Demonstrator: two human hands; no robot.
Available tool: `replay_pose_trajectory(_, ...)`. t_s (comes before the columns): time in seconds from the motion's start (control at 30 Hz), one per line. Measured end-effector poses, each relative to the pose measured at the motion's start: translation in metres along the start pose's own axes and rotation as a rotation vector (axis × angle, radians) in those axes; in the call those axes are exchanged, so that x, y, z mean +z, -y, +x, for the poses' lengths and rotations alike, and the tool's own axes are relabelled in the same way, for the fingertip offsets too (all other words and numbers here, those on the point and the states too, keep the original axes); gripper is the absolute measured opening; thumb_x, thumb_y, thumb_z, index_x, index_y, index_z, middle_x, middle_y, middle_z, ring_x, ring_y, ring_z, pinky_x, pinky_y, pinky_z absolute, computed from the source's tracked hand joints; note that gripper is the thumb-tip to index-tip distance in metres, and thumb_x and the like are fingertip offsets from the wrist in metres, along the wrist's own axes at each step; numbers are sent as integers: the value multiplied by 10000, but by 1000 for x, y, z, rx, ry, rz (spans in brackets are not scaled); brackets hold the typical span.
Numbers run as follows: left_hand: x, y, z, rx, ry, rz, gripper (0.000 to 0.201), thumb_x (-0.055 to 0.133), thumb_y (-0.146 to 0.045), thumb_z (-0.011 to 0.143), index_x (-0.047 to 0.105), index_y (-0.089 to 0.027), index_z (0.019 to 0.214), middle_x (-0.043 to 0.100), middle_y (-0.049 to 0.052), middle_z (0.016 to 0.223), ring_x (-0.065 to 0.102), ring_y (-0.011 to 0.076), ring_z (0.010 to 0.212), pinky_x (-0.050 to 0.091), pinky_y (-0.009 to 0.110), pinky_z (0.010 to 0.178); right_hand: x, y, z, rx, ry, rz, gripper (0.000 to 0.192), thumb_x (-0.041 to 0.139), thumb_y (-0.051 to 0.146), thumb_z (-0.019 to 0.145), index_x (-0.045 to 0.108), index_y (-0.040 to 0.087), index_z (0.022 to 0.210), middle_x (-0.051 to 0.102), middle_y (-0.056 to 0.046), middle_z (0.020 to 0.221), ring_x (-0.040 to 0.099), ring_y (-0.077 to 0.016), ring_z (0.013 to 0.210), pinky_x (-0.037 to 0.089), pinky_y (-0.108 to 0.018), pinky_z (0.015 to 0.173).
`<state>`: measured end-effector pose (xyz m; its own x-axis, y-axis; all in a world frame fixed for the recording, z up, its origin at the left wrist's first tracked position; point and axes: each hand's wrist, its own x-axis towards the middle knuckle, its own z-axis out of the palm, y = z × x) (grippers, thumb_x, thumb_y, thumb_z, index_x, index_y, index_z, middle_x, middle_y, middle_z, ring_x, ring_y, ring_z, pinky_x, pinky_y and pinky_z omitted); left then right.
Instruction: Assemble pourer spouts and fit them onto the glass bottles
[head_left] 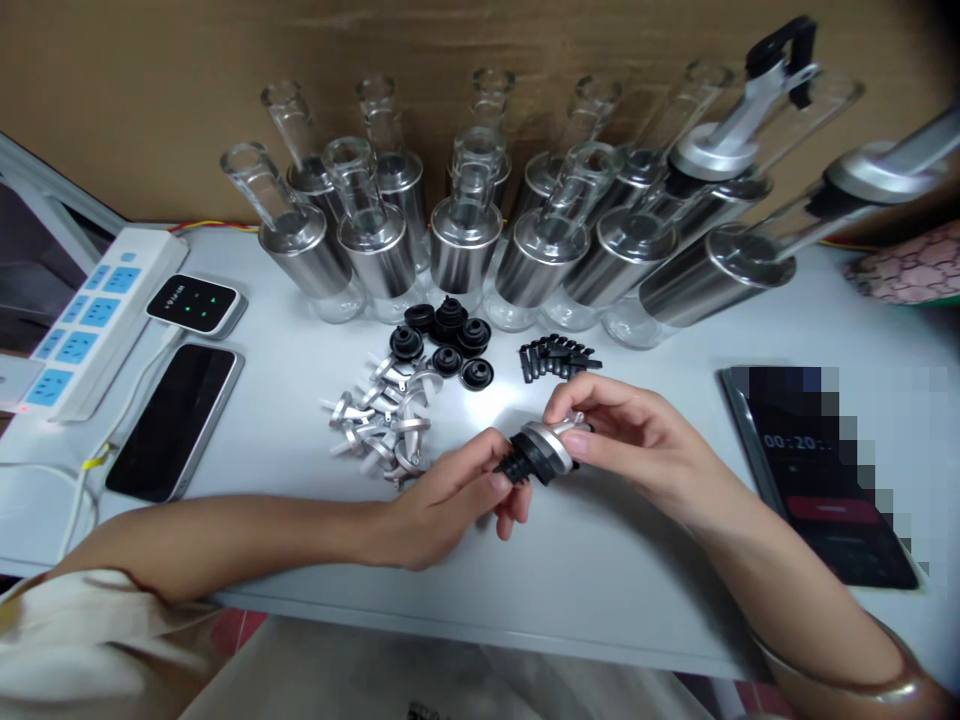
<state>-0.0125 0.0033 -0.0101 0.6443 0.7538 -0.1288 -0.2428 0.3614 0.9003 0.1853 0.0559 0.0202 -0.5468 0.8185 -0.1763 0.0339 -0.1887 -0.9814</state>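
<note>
Both hands meet over the white table (600, 590) on one small pourer part (541, 450). My left hand (450, 495) pinches its black ribbed rubber stopper end. My right hand (626, 430) grips its silver metal cap and spout end. Just left of the hands lies a pile of silver spouts (382, 420). Behind it sit several black rubber stoppers (446, 340), and a heap of small black caps (559, 357) lies beyond my right hand.
Several glass bottles with steel sleeves (465, 235) stand in rows at the back; two at the right carry fitted pourers (757, 110). A power strip (97, 320), a small black device (196, 303) and a phone (174, 420) lie left. A dark tablet (825, 480) lies right.
</note>
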Motion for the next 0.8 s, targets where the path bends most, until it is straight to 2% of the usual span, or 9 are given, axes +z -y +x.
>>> replay_pose_trajectory(0.33,0,-1,0,-41,27,35,387,443,-561,934,432,-179,873,529,15,819,493,113,687,405,284,670,-3,3,-4,-59,54,-85,280,656,452,855,538,200,823,573,-1,717,520,-113,629,418,-239,574)
replay_pose_trajectory(0.57,-1,3,-1,-33,42,28,369,448,-542,942,422,-182,862,526,10,798,487,107,672,397,279,653,-7,-1,-6,-71,165,59,181,645,336,890,542,188,873,525,17,732,502,-78,585,423,-210,531)
replay_pose_trajectory(0.8,-1,5,-1,-4,60,13,355,404,-531,964,396,-185,889,526,13,801,486,109,670,398,286,669,-8,-1,-7,-54,176,70,182,664,306,877,533,185,841,529,8,740,514,-83,613,452,-203,535)
